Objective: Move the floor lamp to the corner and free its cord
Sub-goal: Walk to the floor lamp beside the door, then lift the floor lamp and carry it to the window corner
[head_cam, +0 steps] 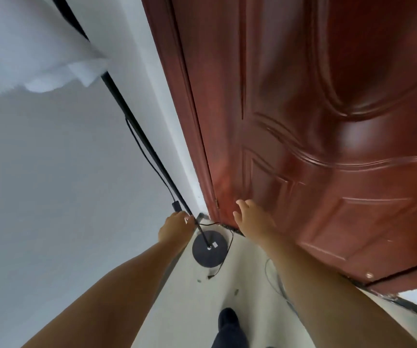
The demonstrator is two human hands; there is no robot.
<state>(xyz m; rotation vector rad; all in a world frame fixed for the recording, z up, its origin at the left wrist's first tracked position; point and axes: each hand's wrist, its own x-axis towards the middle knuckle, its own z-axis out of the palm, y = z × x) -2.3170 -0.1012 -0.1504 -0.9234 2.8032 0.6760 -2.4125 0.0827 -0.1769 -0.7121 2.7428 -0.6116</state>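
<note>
Single wide-angle view from head height, looking steeply down along both forearms into a corner. Wall [51,184] filling the left, door [327,121] close on the right, floor [247,285] far below. Strong curving at edges.

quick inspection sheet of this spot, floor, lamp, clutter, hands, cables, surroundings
surface: pale floor, small dark specks on it.
job's things: floor lamp, black pole, round base on the floor in the corner, white shade at top.
clutter: nothing seen beyond the specks.
grippers: left hand gripping the pole low down; right hand open, near the door.
cables: cord loops around the base, end loose on the floor.
surroundings: white wall, red-brown door, person's dark shoe.
</note>
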